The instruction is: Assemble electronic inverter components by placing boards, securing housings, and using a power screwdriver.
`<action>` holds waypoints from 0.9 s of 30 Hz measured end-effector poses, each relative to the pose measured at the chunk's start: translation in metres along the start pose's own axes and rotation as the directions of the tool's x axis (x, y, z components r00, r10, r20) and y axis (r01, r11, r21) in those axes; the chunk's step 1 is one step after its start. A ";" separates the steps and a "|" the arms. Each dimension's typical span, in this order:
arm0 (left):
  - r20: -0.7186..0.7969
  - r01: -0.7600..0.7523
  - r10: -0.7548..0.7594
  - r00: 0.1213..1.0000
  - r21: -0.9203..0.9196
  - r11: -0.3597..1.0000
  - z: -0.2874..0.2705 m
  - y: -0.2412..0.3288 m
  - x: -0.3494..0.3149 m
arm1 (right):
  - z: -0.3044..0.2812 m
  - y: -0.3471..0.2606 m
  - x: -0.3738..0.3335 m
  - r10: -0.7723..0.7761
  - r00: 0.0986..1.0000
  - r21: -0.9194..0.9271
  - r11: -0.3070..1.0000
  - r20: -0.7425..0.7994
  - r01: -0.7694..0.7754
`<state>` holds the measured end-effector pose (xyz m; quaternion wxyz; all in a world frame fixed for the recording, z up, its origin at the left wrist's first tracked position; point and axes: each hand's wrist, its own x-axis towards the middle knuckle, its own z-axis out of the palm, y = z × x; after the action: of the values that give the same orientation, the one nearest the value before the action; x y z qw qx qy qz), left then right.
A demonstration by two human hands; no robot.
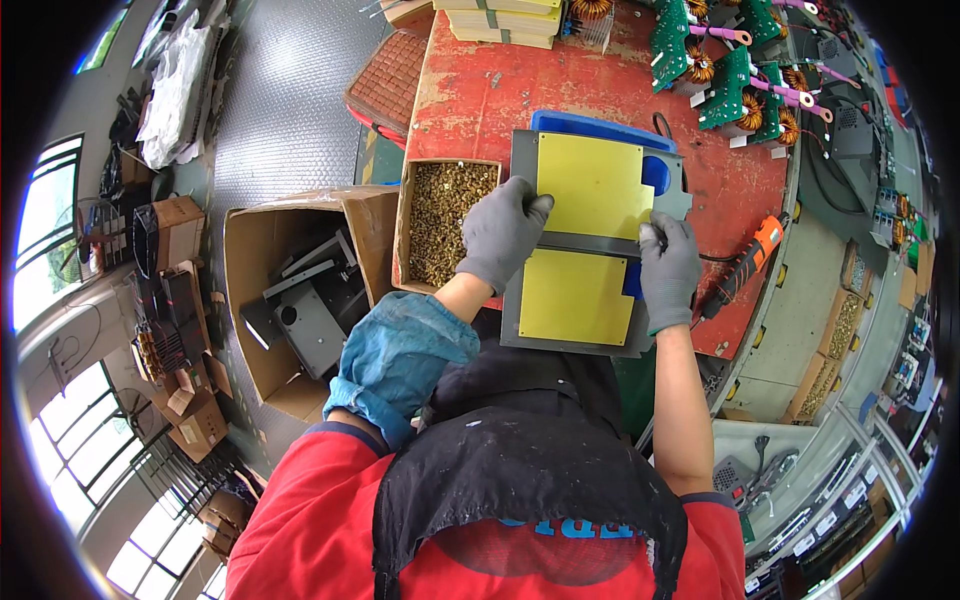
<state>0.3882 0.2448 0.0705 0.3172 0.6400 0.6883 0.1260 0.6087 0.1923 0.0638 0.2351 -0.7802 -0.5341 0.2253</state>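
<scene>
A yellow sheet point(590, 185) with small corner holes lies over a dark grey metal panel point(524, 165). My left hand point(505, 230), in a grey glove, pinches the sheet's left edge. At the sheet's lower right corner my right hand point(669, 268), also gloved, has its fingers curled on the edge. Nearer to me a second yellow sheet point(575, 298) lies on another grey panel point(511, 310), which has no hand on it. Part of a blue tray point(600, 126) shows beneath the far panel.
Left of the panels stands a box of brass fasteners point(450, 215). Farther left, a carton point(290, 390) holds grey metal parts. An orange-and-black power tool point(750, 262) rests at the right of the red worktable point(480, 90). Green circuit boards point(725, 95) with copper coils crowd the far right.
</scene>
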 end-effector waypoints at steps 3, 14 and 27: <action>0.053 0.077 -0.068 0.996 -0.192 0.978 -0.001 -0.006 0.005 | 0.002 -0.002 0.000 0.021 1.000 0.217 0.976 0.023 -0.026; 0.037 0.135 -0.130 0.991 -0.179 0.975 -0.004 0.004 0.010 | 0.009 -0.009 0.014 0.002 0.998 0.117 0.993 -0.060 0.005; 0.113 0.170 -0.146 0.983 -0.247 0.954 -0.006 0.002 0.014 | 0.022 -0.006 0.028 0.032 0.996 0.002 0.999 -0.079 -0.032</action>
<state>0.3859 0.2598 0.0724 0.4382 0.5418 0.6997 0.1578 0.6006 0.2228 0.0473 0.2529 -0.7968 -0.5118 0.1982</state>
